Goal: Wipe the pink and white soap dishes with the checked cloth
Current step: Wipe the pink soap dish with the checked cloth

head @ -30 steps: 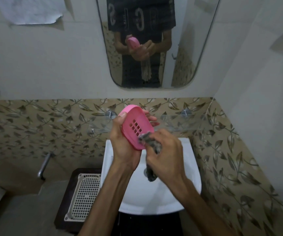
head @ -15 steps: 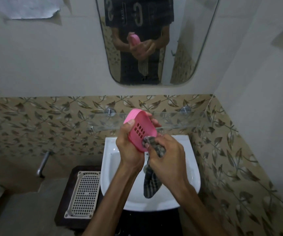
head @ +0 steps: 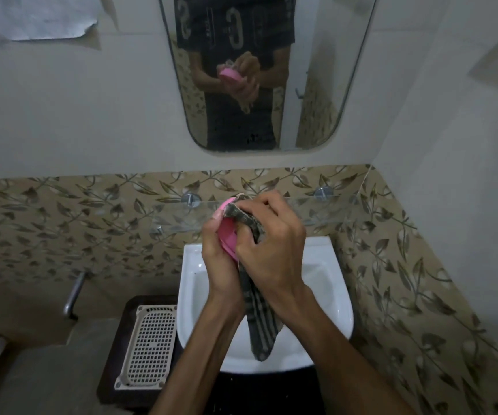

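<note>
Both hands press checked cloth on the apparently tilted pink dish.

Mostly hidden: pink soap dish behind right hand and checked cloth; forearms cut off below.

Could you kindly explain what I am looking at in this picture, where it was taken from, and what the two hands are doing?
There is no machine here: a person works with bare hands, and the picture comes from a wide-angle camera worn on the head, looking forward and down. That is why both forearms reach in from the bottom edge.

The left hand holds a pink soap dish on edge. The right hand has its grip round a checked cloth and presses it against the dish; the loose end of the cloth hangs down over the white washbasin.

Left of the basin, a white perforated tray lies on a dark stand. The mirror above shows the same hands from the front.
</note>
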